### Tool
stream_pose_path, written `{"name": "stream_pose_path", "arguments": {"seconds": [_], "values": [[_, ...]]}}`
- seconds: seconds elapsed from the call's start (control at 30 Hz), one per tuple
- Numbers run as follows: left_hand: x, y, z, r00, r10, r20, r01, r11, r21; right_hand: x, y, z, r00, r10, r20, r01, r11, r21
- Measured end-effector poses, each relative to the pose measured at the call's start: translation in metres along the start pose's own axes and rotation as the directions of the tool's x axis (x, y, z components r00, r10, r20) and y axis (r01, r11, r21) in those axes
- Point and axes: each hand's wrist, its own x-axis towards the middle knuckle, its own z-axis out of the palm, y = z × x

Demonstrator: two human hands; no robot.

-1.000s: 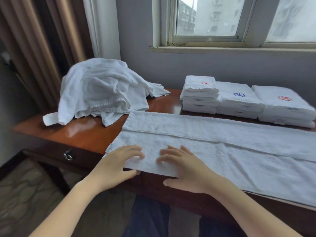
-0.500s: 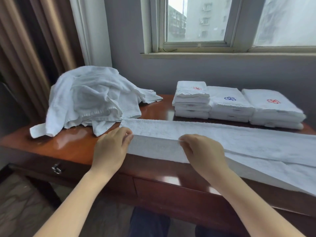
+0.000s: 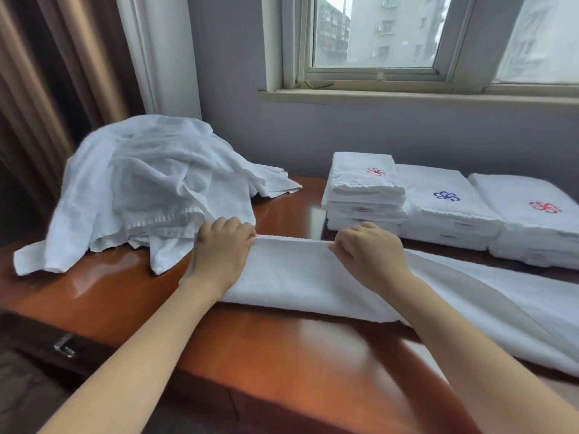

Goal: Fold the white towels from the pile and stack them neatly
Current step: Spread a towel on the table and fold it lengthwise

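Left hand point(image 3: 222, 247) and right hand point(image 3: 369, 252) each grip the raised far edge of a long white terry towel point(image 3: 291, 274), fingers curled over the fold and set a little apart. That towel lies lengthwise on the glossy reddish-brown wooden table point(image 3: 282, 349), trailing off to the right. A crumpled pile of white towels point(image 3: 150, 189) crowds in just beyond the left hand. Three stacks of folded white towels point(image 3: 445, 211), embroidered in red and blue, line the wall past the right hand, below the window point(image 3: 376, 36). Brown curtains point(image 3: 47, 73) hang at left.
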Motion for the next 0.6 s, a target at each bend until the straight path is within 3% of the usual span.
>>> {"name": "stream_pose_path", "arguments": {"seconds": [0.07, 0.13, 0.2, 0.3, 0.6], "values": [[0.003, 0.003, 0.017, 0.996, -0.022, 0.083, 0.020, 1.000, 0.018, 0.001, 0.004, 0.016, 0.997, 0.008, 0.073, -0.009, 1.000, 0.022], [0.002, 0.014, 0.027, 0.991, -0.037, 0.126, 0.054, 0.990, -0.131, -0.002, 0.007, 0.028, 0.996, 0.016, 0.091, -0.027, 0.993, 0.118], [0.000, 0.027, 0.035, 0.962, -0.043, 0.271, 0.121, 0.953, -0.279, -0.003, 0.008, 0.032, 0.998, 0.021, 0.066, -0.032, 0.986, 0.165], [-0.005, 0.033, 0.045, 0.891, -0.032, 0.454, 0.136, 0.970, -0.199, -0.003, 0.009, 0.035, 0.998, 0.021, 0.060, -0.032, 0.983, 0.182], [-0.016, 0.003, 0.038, 0.880, -0.011, 0.475, 0.107, 0.978, -0.177, -0.007, -0.023, 0.038, 0.997, 0.047, 0.061, -0.059, 0.977, 0.206]]}}
